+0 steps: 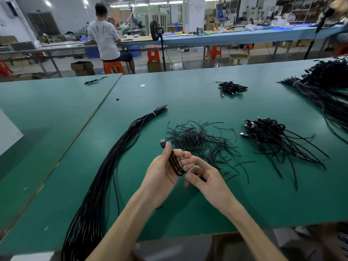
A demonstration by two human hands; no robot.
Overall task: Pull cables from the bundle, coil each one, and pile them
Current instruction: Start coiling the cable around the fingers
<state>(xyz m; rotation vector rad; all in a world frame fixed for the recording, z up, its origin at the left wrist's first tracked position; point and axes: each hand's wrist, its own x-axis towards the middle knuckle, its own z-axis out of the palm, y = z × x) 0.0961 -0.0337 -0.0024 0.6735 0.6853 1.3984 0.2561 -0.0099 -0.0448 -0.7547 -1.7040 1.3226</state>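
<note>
Left hand [165,172] grips a black cable [176,164] wound into a few loops across the palm, with the fingers curled over them and the plug [162,143] poking up past the thumb. Right hand [205,179] sits just beside it, thumb and forefinger pinched on what looks like the cable's loose tail, though that part is small and dark. To finish neatly, the loops should probably be kept flat and even while the tail is bound round their middle, perhaps with one of the short ties [199,140] on the green table [244,194]. The long bundle [113,157] lies left, and the pile [267,132] of coils lies right.
</note>
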